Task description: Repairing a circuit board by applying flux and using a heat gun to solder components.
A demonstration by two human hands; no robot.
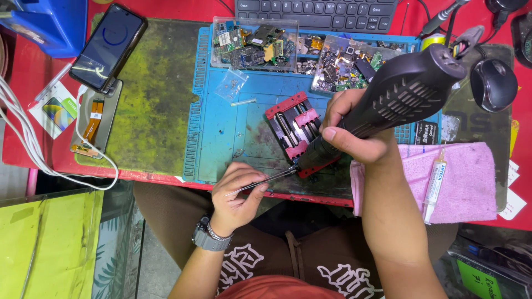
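My right hand [354, 133] grips a big dark hot-air handle [407, 91], its nozzle pointing down at the near edge of a red and black board holder [293, 124] on the blue work mat [221, 138]. My left hand [238, 191] pinches thin metal tweezers [266, 180], whose tips reach toward the nozzle end at the holder's near corner. A watch sits on my left wrist. What is clamped in the holder is partly hidden by the handle.
Clear trays of circuit board scraps [255, 41] line the mat's far edge. A phone [108, 47] and an opened phone frame [94, 124] lie left. Keyboard [316, 14] at the back, mouse [493, 83] right, syringe [435, 185] on a pink cloth [465, 182].
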